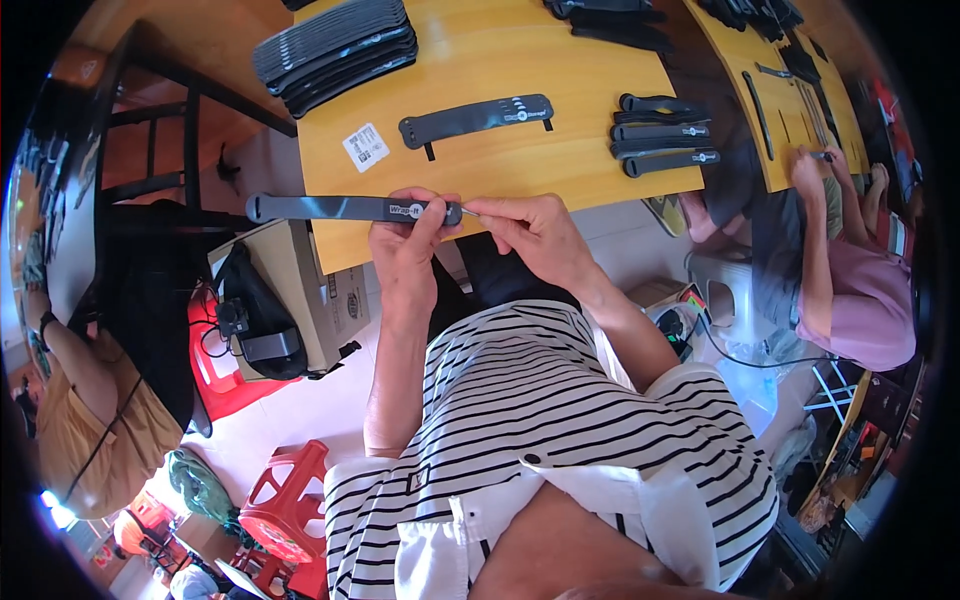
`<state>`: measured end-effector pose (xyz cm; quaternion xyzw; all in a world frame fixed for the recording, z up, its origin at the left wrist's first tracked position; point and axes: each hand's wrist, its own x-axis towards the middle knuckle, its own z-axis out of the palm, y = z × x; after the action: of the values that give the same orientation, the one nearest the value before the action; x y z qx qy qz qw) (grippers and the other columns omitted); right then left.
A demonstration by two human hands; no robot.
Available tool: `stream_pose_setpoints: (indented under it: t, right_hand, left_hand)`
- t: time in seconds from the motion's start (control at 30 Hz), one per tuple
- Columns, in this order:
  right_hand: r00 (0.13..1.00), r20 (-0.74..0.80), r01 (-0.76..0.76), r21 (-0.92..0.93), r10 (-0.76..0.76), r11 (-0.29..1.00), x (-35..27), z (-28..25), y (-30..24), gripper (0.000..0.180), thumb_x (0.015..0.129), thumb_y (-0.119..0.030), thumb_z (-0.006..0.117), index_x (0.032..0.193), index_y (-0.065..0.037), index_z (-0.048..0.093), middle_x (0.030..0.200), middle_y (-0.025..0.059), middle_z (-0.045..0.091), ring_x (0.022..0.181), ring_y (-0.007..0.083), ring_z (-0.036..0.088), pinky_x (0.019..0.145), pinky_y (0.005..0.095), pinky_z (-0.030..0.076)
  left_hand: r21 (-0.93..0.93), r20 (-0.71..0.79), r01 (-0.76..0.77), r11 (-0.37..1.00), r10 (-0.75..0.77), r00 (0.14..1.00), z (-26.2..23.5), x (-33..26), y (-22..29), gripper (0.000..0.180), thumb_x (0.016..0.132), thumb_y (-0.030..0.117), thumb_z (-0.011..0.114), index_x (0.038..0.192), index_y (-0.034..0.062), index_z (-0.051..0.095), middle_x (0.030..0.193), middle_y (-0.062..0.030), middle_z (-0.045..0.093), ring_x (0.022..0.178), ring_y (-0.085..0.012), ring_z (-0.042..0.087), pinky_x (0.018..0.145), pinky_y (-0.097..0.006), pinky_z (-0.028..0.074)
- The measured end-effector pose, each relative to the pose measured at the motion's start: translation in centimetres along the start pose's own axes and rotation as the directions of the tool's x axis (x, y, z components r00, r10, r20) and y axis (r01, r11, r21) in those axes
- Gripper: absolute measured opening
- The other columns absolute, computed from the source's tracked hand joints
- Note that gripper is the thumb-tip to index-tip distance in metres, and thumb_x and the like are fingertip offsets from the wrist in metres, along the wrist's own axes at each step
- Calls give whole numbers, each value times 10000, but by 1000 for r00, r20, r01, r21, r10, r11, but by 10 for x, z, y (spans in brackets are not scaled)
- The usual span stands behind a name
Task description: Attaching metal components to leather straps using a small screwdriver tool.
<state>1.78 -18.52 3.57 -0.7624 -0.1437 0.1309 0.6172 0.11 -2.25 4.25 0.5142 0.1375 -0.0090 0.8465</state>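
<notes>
My left hand pinches a black strap near its right end, at the near edge of the table. The strap is flat with a rounded end and pale print, and its long part reaches out to the left. At the strap's right end my right hand is closed on a thin, metal-looking piece, whose tip touches or nearly touches the strap; its kind is too small to tell. Beyond my hands another black strap lies on the yellow table, with two short dark tabs showing below it.
A thick stack of black straps lies far left, a smaller pile at the right. A white printed label is on the table. Left stand a cardboard box and red stool. Other people work on both sides, one in pink.
</notes>
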Motion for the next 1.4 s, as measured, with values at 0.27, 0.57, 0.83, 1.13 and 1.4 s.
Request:
stream_pose_setpoints:
  t: [0.27,0.57,0.83,1.13,1.4]
  right_hand:
    - [968,-99,213,-170,-232,962,3,-15,-25,133,873,-35,485,949,15,582,611,31,528,505,90,466,467,226,380]
    - [971,233,-63,43,52,997,-12,-33,-26,281,863,-36,468,1142,-44,507,579,-8,480,527,50,434,518,194,336]
    - [969,238,-54,-63,67,997,-17,-27,-40,397,820,0,502,1207,-89,493,505,15,459,470,89,435,469,227,341]
    - [968,217,-87,-189,128,978,-17,-26,-39,426,805,2,522,1215,-112,503,510,31,466,462,112,434,460,253,345]
    - [973,190,-92,-196,130,976,-18,-26,-34,437,806,8,519,1225,-117,507,532,34,486,478,104,429,476,234,358]
  left_hand:
    - [-161,125,298,941,-280,952,-3,-12,-19,123,829,31,580,943,-5,551,877,-153,629,763,-171,631,651,-257,533]
    - [-217,153,358,908,-331,931,-6,-8,-4,143,832,70,589,944,-11,554,865,-154,633,747,-162,636,663,-245,550]
    - [-195,149,323,926,-297,943,-3,-4,-4,165,818,74,608,946,-18,557,819,-96,620,728,-149,633,645,-250,555]
    - [-152,83,239,959,-229,970,3,-5,-6,177,830,68,592,975,-26,555,798,-96,620,717,-163,639,623,-242,548]
    - [-141,65,246,959,-239,969,5,-5,-7,169,831,61,588,971,-28,555,786,-85,613,704,-142,626,618,-243,544]
